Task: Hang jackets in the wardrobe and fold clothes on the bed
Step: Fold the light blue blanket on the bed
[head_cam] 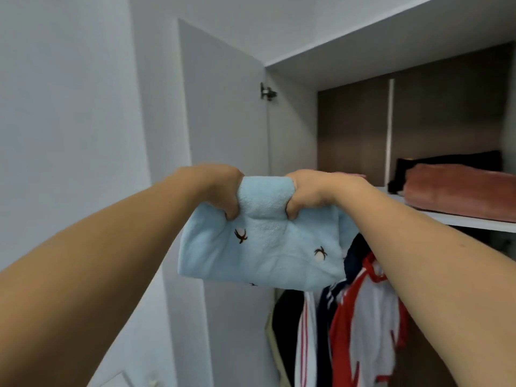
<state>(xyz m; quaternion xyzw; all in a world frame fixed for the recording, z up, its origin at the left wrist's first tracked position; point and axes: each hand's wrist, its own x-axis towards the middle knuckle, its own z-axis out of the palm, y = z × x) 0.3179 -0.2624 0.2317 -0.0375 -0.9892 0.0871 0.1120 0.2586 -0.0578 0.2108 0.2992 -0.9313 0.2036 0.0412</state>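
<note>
Standing open at the left, the wardrobe door [223,129] frames the scene. Next, the left hand [220,188] and right hand [310,191] each grip the top edge of a folded blue towel [262,247], fingers curled into it, holding it in the air before the shelf [458,217]. It looks soft, light and floppy, so the fold likely needs support underneath. Jackets [363,317] hang below; a pink folded cloth [458,191] lies on the shelf at right

Home bedroom: open wardrobe [293,121] with hung jackets [360,317]
</note>
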